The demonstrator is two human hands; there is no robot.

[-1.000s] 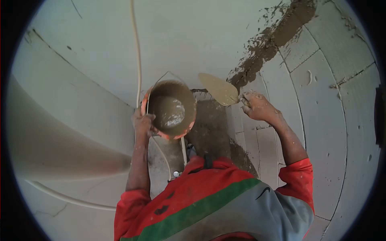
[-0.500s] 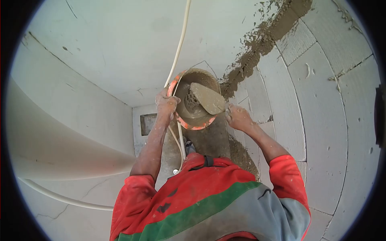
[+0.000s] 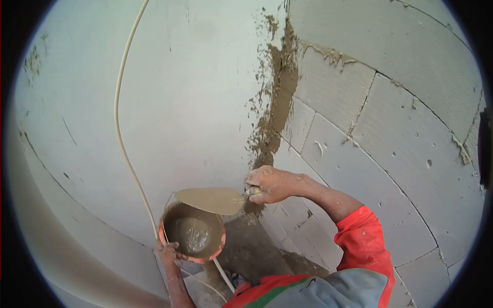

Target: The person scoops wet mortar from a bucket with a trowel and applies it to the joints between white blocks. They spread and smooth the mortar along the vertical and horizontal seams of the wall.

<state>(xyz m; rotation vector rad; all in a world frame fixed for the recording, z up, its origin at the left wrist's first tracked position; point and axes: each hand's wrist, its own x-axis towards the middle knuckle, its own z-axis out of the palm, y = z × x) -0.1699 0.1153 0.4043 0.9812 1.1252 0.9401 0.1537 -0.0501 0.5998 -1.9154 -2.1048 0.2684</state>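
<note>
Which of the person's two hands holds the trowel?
The right hand, gripping the trowel by its handle beside the mortar-smeared corner; the left hand instead grips the rim of the orange bucket below.

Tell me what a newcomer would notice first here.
A wet brown mortar streak runs up the wall corner, top centre. Below it, the right hand holds a mortar-coated trowel flat above the orange bucket, which the left hand grips by its rim at lower left.
</note>
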